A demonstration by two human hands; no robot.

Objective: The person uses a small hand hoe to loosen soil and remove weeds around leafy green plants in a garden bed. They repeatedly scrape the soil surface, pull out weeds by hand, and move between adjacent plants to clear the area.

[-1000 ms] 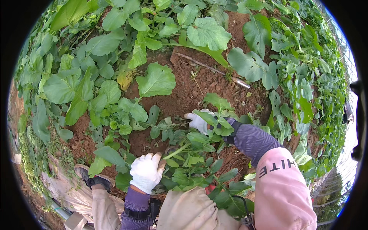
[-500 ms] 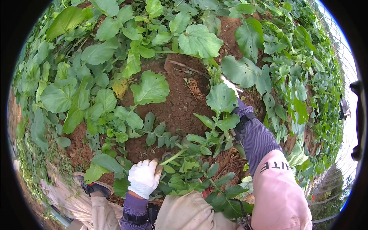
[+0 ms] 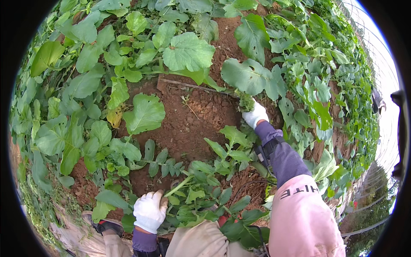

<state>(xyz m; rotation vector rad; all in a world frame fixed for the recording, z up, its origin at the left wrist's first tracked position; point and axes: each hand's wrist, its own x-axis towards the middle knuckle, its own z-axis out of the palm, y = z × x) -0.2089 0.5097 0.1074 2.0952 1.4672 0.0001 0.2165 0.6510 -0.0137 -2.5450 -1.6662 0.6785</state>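
My right hand [image 3: 255, 115], in a white glove, reaches over the bare reddish soil [image 3: 188, 115]. It is closed on a small clump of weeds [image 3: 245, 102] that sticks out beyond the fingers. My left hand [image 3: 150, 210], gloved in white too, rests low near the ground with its fingers curled. Next to its thumb lies the end of a thick pale green stem [image 3: 180, 185], part of a leafy plant [image 3: 201, 188] in front of me. Whatever sits inside the left fingers is hidden.
Broad-leaved plants [image 3: 90, 124] crowd the left side, and dense greenery [image 3: 325, 85] covers the right. A thin dry stick [image 3: 188, 85] lies across the far soil. My shoe [image 3: 102, 225] stands at the lower left. A hooped net structure [image 3: 372, 47] rises at the right edge.
The view has swung, so plants sit further left. My right hand, partly behind leaves before, now shows in the open with the clump of weeds. My left hand stays by the stem.
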